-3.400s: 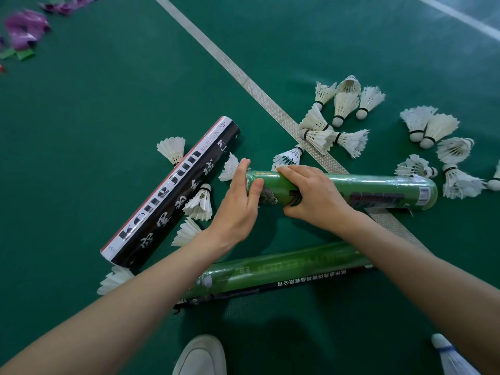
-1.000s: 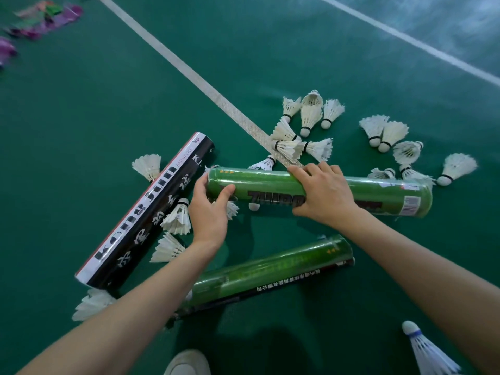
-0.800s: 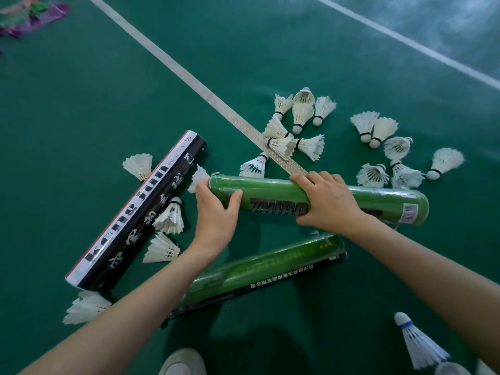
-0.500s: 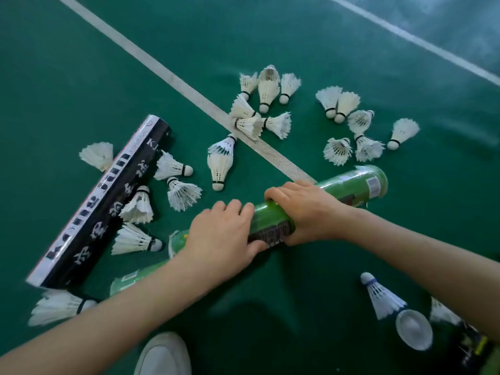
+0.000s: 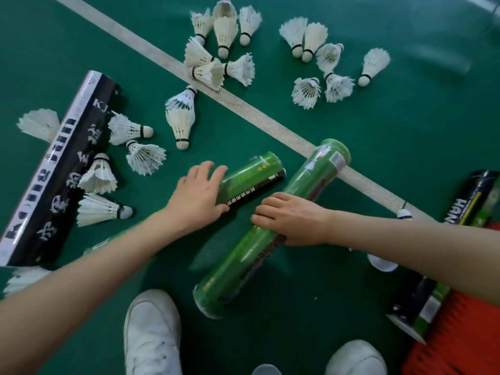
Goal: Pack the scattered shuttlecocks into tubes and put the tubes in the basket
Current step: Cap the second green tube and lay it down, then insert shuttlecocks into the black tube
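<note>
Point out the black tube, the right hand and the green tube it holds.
black tube (image 5: 58, 169): head view, middle of its printed side.
right hand (image 5: 292, 217): head view, back of the hand.
green tube (image 5: 238, 266): head view, wrapped body below the hand.

Both bare forearms extend forward and converge; left hand grips the partly hidden green tube, right hand grips the fully visible green tube.

About twenty shuttlecocks, at least four tubes, two hands, two white shoes

White left sneaker, white right sneaker, rounded toes; left forearm, right forearm bare.
</note>
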The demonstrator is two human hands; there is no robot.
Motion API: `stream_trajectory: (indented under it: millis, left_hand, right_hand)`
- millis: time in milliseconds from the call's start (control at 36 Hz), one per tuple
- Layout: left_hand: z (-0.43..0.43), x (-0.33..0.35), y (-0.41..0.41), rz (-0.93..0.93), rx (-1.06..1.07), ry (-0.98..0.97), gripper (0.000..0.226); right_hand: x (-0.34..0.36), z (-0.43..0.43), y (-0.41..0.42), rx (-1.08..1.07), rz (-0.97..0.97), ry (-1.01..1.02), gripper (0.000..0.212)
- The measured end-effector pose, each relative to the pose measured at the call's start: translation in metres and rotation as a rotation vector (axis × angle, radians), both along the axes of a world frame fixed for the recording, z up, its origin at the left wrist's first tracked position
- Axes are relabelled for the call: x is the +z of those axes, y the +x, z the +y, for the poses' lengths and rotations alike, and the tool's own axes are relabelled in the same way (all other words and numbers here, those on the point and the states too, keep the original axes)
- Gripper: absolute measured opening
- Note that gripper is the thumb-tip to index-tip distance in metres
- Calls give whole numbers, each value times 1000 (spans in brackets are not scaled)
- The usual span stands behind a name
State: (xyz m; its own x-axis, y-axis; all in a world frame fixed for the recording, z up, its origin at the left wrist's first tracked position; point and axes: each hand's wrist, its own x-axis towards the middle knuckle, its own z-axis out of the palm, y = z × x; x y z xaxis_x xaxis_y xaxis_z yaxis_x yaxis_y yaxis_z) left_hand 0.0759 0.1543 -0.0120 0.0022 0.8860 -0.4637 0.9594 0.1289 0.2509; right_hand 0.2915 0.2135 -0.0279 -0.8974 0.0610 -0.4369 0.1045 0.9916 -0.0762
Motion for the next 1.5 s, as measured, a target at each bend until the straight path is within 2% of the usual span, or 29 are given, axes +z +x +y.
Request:
stream_trajectory:
  millis: [56,111,250,361,444,528,667,778,889,1028,1139,1250,1361,1444,1500]
  left_hand:
    - [3,-12,-6,2,40,-122,97]
    - [5,-21,-6,-33,76,-162,96]
    - [15,-28,0,-30,197,-26,93]
    - [32,-26,7,-100,257,-28,84]
    - [42,-19,17,-134,255,95,75]
    - [51,-11,34,-90,132,254,66]
    - [61,0,86,-41,-174,362,52]
    - [62,2,142,-71,-415,303,49]
    - [65,5,192,-107,-585,188,41]
    - [71,10,241,-245,-558,-4,41]
    - [70,8,267,-304,-546,-75,42]
    - [73,4,271,-330,-513,-103,43]
    - [77,0,265,-354,-447,-111,40]
    - [78,-3,262,-395,-406,-119,39]
    - [79,-4,262,-423,-386,-121,39]
  right_hand:
    - [-5,-6,-5,17,72,40,66]
    - [-9,-12,-10,29,158,103,65]
    - [-13,-9,-14,50,342,110,49]
    - [-9,3,-8,-131,315,130,73]
    - [-1,14,4,-281,356,90,61]
    - [6,23,23,-402,319,55,59]
    - [10,36,72,-663,193,109,52]
    - [12,49,124,-917,92,187,37]
    - [11,55,176,-1189,-17,292,37]
    - [16,67,226,-1773,-3,354,52]
    - [17,77,248,-2061,-52,302,67]
    - [8,81,256,-2227,-63,137,73]
    - [-1,80,262,-2367,-100,112,83]
    - [-9,79,263,-2509,-81,-82,111]
    - [-15,78,258,-2485,-67,-163,112]
